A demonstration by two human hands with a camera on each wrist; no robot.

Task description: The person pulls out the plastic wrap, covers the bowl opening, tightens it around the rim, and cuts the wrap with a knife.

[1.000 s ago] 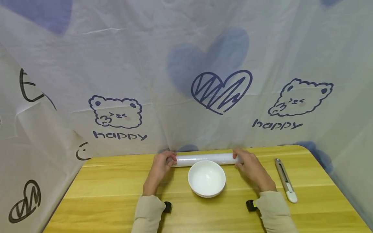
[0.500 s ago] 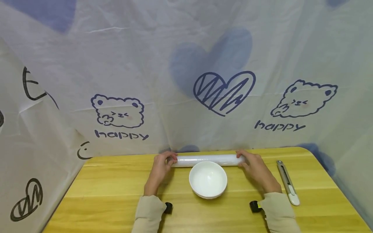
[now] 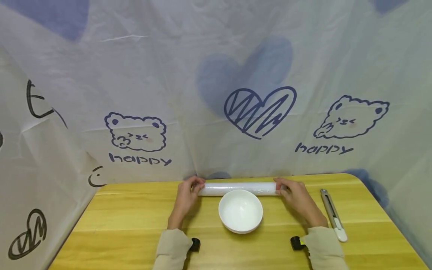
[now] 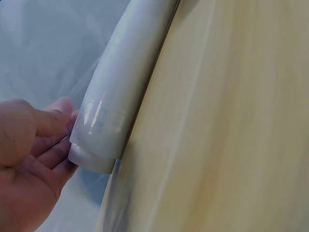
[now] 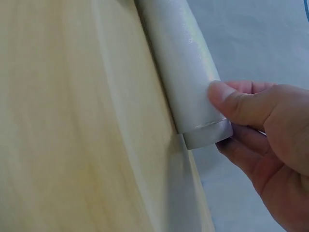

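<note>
A roll of plastic wrap (image 3: pixel 236 187) lies across the far side of the table, behind a white bowl (image 3: pixel 240 212). My left hand (image 3: pixel 187 195) holds its left end. In the left wrist view, the thumb (image 4: pixel 50 122) and fingers are bent together against that end, and a faint sheet of clear film seems to run up from them. At the opposite end my right hand (image 3: pixel 295 197) grips the roll, with the thumb (image 5: pixel 231 99) on its surface and the other fingers partly hidden behind it. A narrow core end (image 5: pixel 207 135) sticks out there.
A utility knife (image 3: pixel 333 215) lies on the table to the right of my right hand. Behind the wooden table (image 3: pixel 128 217) hangs a pale printed cloth (image 3: pixel 189 93), close to its far edge. Both sleeves have a black wrist device (image 3: pixel 297 243) beside them.
My right hand has shifted slightly rightward at the roll's right end. The left hand stays at the left end, and the bowl and knife keep their places; the head view shifts a little.
</note>
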